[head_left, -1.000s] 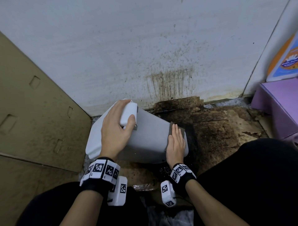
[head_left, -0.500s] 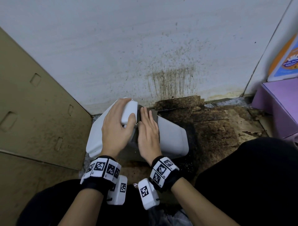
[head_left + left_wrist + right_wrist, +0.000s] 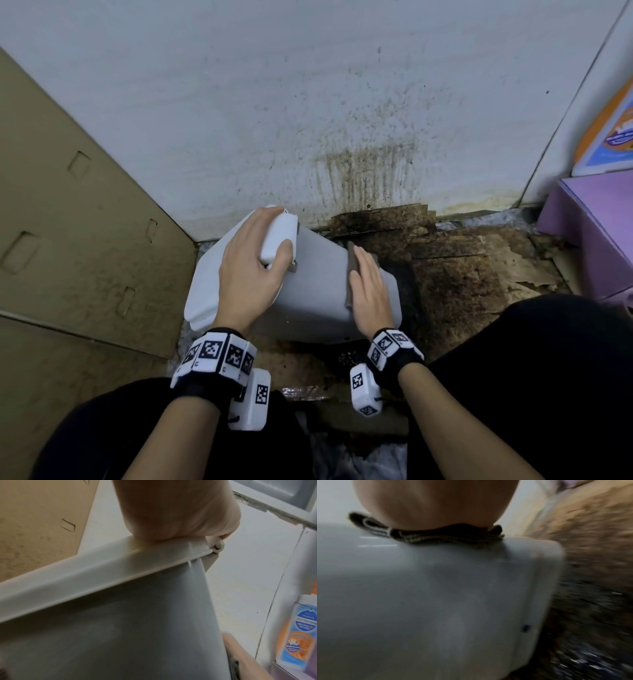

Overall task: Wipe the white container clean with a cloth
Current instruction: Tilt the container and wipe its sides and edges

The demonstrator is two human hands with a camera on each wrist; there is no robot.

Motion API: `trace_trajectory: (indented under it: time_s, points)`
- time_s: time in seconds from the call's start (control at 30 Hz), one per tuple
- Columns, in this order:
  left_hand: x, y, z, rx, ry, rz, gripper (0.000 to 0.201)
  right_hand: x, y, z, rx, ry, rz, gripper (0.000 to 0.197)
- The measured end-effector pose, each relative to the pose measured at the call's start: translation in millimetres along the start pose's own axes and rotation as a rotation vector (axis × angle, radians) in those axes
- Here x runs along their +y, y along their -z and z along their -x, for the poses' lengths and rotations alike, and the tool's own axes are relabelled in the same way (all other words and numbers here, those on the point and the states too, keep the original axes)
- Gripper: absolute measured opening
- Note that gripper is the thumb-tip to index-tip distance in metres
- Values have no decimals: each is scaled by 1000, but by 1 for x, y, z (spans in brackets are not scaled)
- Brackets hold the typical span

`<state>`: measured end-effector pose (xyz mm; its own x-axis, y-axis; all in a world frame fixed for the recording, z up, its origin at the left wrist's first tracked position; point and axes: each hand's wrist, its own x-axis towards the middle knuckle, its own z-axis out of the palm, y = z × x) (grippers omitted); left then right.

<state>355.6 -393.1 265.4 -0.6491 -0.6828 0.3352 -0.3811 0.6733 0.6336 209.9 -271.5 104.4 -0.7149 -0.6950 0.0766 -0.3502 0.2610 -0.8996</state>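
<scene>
**Head cam to wrist cams: wiping a tipped bin**

Head view first: the white container point(image 3: 318, 274) is tipped on its side on the stained cardboard floor point(image 3: 462, 274), right by the spattered wall point(image 3: 308, 102). Its long axis runs left to right across me, lid end on my left, base end on my right. My left hand point(image 3: 250, 267) is curled over the lid handle point(image 3: 279, 236), thumb on the near side, pinning the thing down. My right hand point(image 3: 370, 294) lies flat, fingers straight and together, pressing the dark cloth point(image 3: 350, 277) onto the upturned side near the base end. So the unwiped stretch, I'd guess, is the bare wall between my two hands, to the left of the cloth, and the right hand is the one that has to cross it.

Left wrist view: palm and curled fingers clamp the rim point(image 3: 102, 566) of the container, grey side wall sloping away below. A box with orange and blue print point(image 3: 298, 635) shows at the far right, blurred.

Right wrist view: heel of my hand sits on the cloth point(image 3: 436, 536), which is bunched flat against the container's upper face close to the rounded base corner point(image 3: 553, 555). Everything beyond is motion-smeared, so I can't say much about the floor there. Fingers themselves aren't visible from this angle.
</scene>
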Motion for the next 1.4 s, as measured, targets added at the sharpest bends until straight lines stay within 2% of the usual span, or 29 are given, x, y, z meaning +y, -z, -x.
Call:
trace_trajectory:
  time_s: [0.1, 0.2, 0.47, 0.63, 0.73, 0.87, 0.97, 1.1, 1.23, 1.33, 1.4]
  points:
    - [-1, 0, 1, -2, 4, -1, 46, 32, 9, 6, 30, -158, -9, 55]
    - [-1, 0, 1, -1, 2, -5, 47, 44, 12, 9, 13, -258, -60, 50]
    - [-3, 1, 1, 24, 6, -13, 46, 32, 8, 8, 27, -286, -66, 52]
    - [-4, 0, 3, 39, 6, -15, 46, -6, -7, 11, 56, -214, -20, 68]
    - [-3, -2, 3, 34, -6, -29, 46, -46, -19, 12, 64, -183, -32, 68]
    - [-5, -2, 2, 37, -23, -33, 48, -98, -29, 9, -11, -3, -49, 68]
    - [-8, -2, 4, 48, -35, -28, 47, -116, -34, 11, -36, 102, -89, 70]
    - [-8, -3, 5, 37, -38, -30, 47, -104, -30, 16, -1, 197, -24, 58]
    - [-4, -4, 3, 28, -18, -27, 48, -85, -22, 8, 16, 225, -2, 53]
    - [-3, -3, 2, 26, -10, -15, 48, -62, -13, 3, -23, 185, 18, 53]
    - [-3, -1, 2, 27, -3, -11, 47, -34, -5, 1, -25, 97, 15, 54]
